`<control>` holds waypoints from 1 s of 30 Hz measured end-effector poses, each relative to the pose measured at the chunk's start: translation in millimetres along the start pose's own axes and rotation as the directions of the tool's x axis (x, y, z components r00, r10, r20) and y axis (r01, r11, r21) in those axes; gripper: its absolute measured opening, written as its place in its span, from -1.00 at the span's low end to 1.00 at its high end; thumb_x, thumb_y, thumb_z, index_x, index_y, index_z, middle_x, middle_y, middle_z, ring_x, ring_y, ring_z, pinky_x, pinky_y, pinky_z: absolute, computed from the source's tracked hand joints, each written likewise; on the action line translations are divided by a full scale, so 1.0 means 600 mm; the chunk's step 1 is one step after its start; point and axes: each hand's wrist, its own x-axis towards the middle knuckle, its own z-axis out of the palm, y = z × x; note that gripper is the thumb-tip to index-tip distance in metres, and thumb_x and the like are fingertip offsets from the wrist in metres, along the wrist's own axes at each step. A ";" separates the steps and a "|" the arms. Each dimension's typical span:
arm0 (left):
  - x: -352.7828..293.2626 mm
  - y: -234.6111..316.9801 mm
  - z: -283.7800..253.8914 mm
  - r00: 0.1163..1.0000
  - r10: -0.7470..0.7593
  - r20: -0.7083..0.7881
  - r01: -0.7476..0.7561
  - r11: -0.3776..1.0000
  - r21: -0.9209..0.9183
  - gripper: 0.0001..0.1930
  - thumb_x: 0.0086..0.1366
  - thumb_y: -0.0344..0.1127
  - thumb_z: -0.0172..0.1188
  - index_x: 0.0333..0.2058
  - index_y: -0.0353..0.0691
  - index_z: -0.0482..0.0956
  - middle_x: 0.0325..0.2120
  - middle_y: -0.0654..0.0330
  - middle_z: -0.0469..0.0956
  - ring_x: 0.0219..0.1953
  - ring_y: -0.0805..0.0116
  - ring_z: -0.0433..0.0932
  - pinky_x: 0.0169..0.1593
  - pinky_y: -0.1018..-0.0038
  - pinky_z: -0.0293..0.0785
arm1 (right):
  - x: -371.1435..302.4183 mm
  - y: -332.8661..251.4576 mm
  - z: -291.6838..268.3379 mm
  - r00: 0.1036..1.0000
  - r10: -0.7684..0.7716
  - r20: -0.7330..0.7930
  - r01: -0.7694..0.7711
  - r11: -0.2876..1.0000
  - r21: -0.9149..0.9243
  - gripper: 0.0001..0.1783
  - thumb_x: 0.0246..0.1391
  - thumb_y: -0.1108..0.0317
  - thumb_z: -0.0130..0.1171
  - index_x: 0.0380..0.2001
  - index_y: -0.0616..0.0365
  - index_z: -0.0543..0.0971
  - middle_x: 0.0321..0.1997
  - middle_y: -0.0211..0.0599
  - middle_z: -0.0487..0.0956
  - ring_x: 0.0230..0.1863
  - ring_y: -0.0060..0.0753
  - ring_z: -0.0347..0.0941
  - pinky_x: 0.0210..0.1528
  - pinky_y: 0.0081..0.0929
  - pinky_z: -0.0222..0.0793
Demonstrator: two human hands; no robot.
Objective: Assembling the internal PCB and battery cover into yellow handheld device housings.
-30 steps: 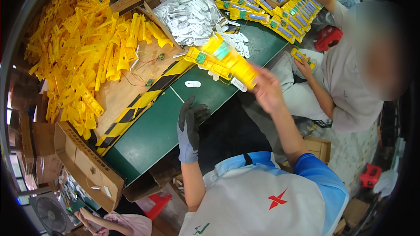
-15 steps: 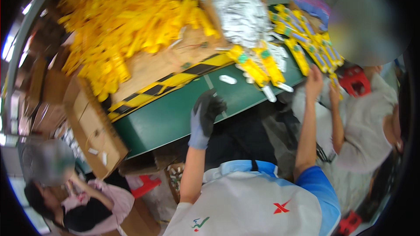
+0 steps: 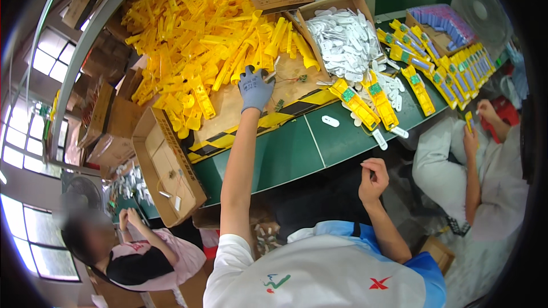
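My left hand [image 3: 256, 90], in a grey glove with dark fingertips, reaches over the wooden board [image 3: 228, 109] to the near edge of a heap of yellow plastic casings [image 3: 194, 34]. Its fingers look spread; no casing is visibly gripped. A thin pale strip [image 3: 270, 76] lies by the fingertips. My bare right hand [image 3: 374, 179] hovers in front of the table edge, its fingers curled in with nothing visible in them. Closest to it on the green table are a white oval cover [image 3: 330, 121] and yellow casings with green circuit boards [image 3: 355, 102].
A cardboard box of white covers [image 3: 342, 43] stands beyond the casings. Rows of yellow assemblies [image 3: 456, 82] lie at the right, near a seated co-worker [image 3: 491, 154]. Black-and-yellow tape [image 3: 274, 115] edges the board. An open carton [image 3: 168, 165] and another person [image 3: 142, 256] are at the left.
My left hand has moved forward from over the green table to the yellow heap. My right hand has drawn back toward me and left, away from the casings. The view has shifted too.
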 end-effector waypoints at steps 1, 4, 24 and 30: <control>-0.005 0.007 -0.006 0.994 0.070 0.080 -0.075 0.995 0.066 -0.60 0.07 -0.09 0.33 -0.11 -0.08 0.60 0.02 -0.05 0.42 0.01 -0.10 0.42 0.03 0.12 0.40 | -0.008 -0.003 0.005 1.000 0.011 -0.020 -0.011 1.000 0.002 -0.86 -0.03 0.72 0.14 -0.44 0.26 0.57 -0.35 -0.22 0.55 -0.33 -0.33 0.49 -0.26 -0.55 0.37; -0.025 -0.006 -0.016 0.978 0.147 0.149 -0.172 0.969 0.179 -0.63 0.09 -0.15 0.31 -0.11 -0.08 0.60 0.08 -0.06 0.38 0.02 -0.07 0.44 0.04 0.13 0.42 | -0.014 -0.007 0.035 0.986 0.123 0.114 -0.139 0.980 0.142 -0.85 -0.04 0.73 0.14 -0.44 0.27 0.58 -0.35 -0.21 0.56 -0.33 -0.35 0.49 -0.27 -0.55 0.37; -0.160 -0.127 -0.060 0.924 -0.173 0.342 0.320 0.839 -0.440 -0.65 -0.04 -0.37 0.44 -0.22 -0.24 0.62 -0.46 0.13 0.64 -0.42 0.32 0.61 -0.29 0.42 0.51 | 0.159 -0.059 0.323 0.763 0.235 0.602 0.117 0.866 -0.486 -0.68 0.01 0.21 0.29 -0.19 0.12 0.58 -0.09 -0.19 0.56 -0.17 -0.09 0.56 -0.20 -0.17 0.49; -0.218 -0.079 -0.085 0.962 -0.142 0.235 0.275 0.484 -0.831 -0.48 0.11 -0.51 0.34 0.09 -0.22 0.45 -0.35 0.14 0.62 -0.41 0.46 0.54 -0.35 0.56 0.45 | 0.151 -0.026 0.335 0.747 0.163 0.644 0.065 0.947 -0.315 -0.76 -0.02 0.24 0.33 -0.31 0.12 0.59 -0.24 -0.17 0.62 -0.21 -0.08 0.57 -0.20 -0.18 0.49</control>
